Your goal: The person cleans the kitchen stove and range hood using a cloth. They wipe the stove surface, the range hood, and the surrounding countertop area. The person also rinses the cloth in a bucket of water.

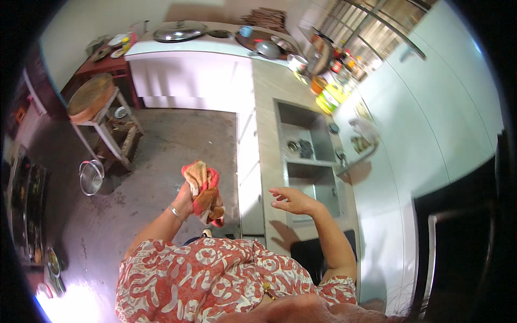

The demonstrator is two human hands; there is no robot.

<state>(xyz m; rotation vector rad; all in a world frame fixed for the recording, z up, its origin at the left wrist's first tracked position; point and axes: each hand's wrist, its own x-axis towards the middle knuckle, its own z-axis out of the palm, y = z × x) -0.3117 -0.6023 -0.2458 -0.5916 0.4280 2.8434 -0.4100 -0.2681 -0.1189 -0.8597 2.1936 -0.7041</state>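
Note:
A crumpled red, tan and white cloth (206, 191) hangs from my left hand (185, 200), above the floor and left of the white cabinet fronts. My right hand (293, 200) is in the air over the counter, just left of the lower sink basin (313, 187). Its fingers are apart and it holds nothing. Beyond that basin lies a second steel basin (305, 129) with a drain and a dark scouring pad (305, 149) inside. The faucet (341, 157) stands along the sink's wall side.
A yellow-green jug (330, 98) and several bottles line the counter by the window. A lidded wok (179, 31) sits on the far worktop. On the left, a round chopping block (91, 99) rests on a wooden stand, near a metal bucket (91, 177) on the floor.

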